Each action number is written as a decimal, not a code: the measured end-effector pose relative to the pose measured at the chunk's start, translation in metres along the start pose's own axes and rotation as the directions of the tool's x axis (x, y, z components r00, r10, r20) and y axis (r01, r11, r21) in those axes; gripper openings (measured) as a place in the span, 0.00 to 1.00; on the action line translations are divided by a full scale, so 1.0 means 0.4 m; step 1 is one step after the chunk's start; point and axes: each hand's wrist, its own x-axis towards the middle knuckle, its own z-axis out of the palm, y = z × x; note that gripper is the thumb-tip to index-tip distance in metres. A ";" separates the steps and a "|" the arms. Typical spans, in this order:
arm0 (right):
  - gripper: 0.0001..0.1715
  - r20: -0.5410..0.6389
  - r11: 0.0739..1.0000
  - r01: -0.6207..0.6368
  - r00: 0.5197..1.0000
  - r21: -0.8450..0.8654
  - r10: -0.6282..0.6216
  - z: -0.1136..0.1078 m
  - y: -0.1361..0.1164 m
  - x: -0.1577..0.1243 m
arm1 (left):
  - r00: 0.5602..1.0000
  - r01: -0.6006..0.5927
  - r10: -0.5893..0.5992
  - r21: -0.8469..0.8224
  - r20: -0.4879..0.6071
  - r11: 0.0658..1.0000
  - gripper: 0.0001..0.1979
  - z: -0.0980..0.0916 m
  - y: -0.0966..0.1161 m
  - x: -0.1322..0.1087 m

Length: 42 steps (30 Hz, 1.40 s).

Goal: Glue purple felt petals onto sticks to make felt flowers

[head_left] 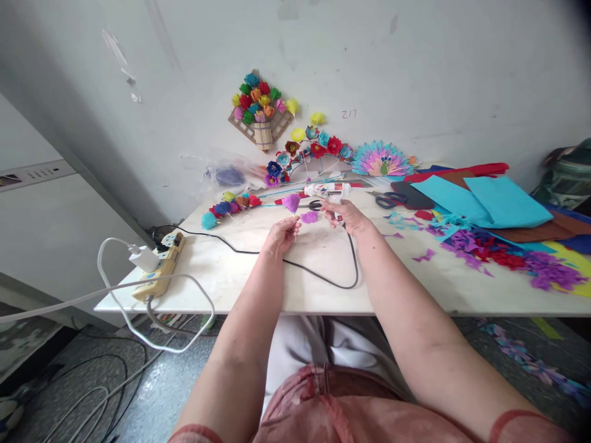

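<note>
My left hand [282, 235] is closed, pinching a purple paper flower [291, 202] upright by its stem just above the table. To its right, my right hand [346, 216] is wrapped round the handle of a white glue gun [325, 190], whose nozzle end points left. A black cord [354, 261] runs down from that hand and loops over the tabletop. Between the two hands lies a loose purple paper piece [309, 217]. Scissors [314, 205] rest just behind it, partly hidden.
A power strip [159, 267] with a white charger stands at the table's left edge. Finished paper flowers [231, 205] lie back left. Dark-handled scissors [390, 199], blue paper sheets [505, 200] and purple scraps [466, 243] spread over the right. A flower basket decoration [263, 134] is against the wall.
</note>
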 end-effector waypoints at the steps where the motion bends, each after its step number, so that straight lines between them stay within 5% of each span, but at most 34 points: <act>1: 0.21 0.000 1.000 0.003 1.000 -0.006 -0.003 -0.001 -0.001 0.000 | 1.000 -0.020 0.021 0.011 -0.014 1.000 0.07 -0.001 -0.001 0.001; 16: 0.23 -0.085 0.962 0.027 0.995 -0.273 -0.052 0.000 -0.012 0.002 | 0.963 -0.176 0.219 0.249 -0.158 0.952 0.16 0.000 -0.011 0.004; 42: 0.21 -0.153 0.869 -0.031 0.987 -0.494 -0.052 -0.004 0.000 0.015 | 0.930 -0.194 0.278 0.322 -0.239 0.927 0.15 0.001 -0.012 0.006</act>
